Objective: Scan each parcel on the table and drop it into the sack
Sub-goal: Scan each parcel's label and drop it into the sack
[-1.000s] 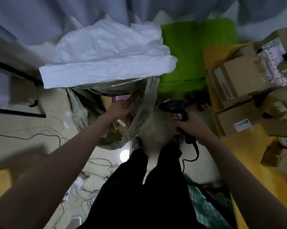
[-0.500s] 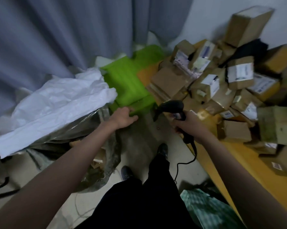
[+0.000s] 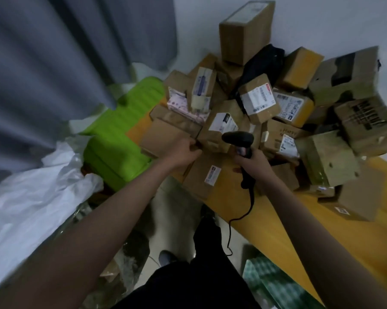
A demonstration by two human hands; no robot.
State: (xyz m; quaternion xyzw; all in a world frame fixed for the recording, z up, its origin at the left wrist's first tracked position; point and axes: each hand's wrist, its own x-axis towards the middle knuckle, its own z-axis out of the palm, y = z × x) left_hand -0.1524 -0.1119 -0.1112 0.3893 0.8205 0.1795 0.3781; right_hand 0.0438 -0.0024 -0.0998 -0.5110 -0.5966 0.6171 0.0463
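Observation:
Several brown cardboard parcels (image 3: 259,99) lie heaped on the yellow table (image 3: 277,221). My left hand (image 3: 184,153) reaches to the pile's near left side. Its fingers curl at the corner of a small parcel with a white label (image 3: 221,127), next to a flat brown box (image 3: 163,139); whether they grip it is hidden by blur. My right hand (image 3: 254,162) holds a black barcode scanner (image 3: 238,139) by its handle, its head just in front of that labelled parcel. The white sack (image 3: 32,197) lies open at the lower left, beside my legs.
A green foam block (image 3: 119,139) sits between the sack and the table. Grey curtains (image 3: 54,63) hang at the left. The scanner's cable (image 3: 244,215) droops over the table's edge. A green checked bag (image 3: 268,284) lies on the floor at the lower right.
My view swung from the sack to the parcel pile. My left hand left the sack's mouth and moved right to the parcels. The scanner stayed in my right hand.

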